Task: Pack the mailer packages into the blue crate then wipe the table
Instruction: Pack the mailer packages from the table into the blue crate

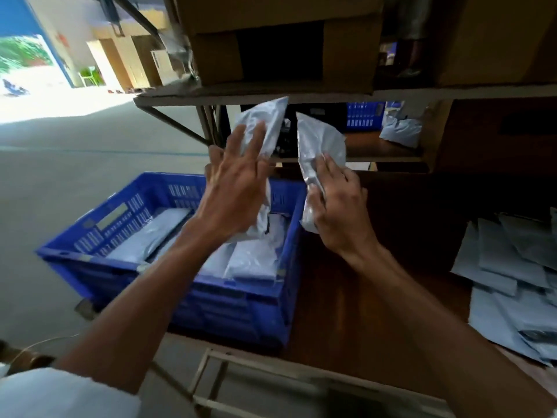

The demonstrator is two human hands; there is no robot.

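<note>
A blue slatted crate (pixel 126 203) stands on the left end of the dark wooden table (pixel 376 297), with several grey mailer packages (pixel 253 257) lying flat inside. My left hand (pixel 232 191) is above the crate's far right corner, fingers spread against an upright grey mailer (pixel 268 122). My right hand (pixel 337 206) grips a second grey mailer (pixel 316 140), upright, just right of the crate's rim. A pile of more grey mailers (pixel 512 276) lies at the table's right edge.
A shelf (pixel 301 93) with big cardboard boxes (pixel 280 40) hangs close above the hands. Behind are a lower shelf with another grey mailer (pixel 401 132) and a second blue crate (pixel 364 114). Concrete floor (pixel 75 164) spreads to the left.
</note>
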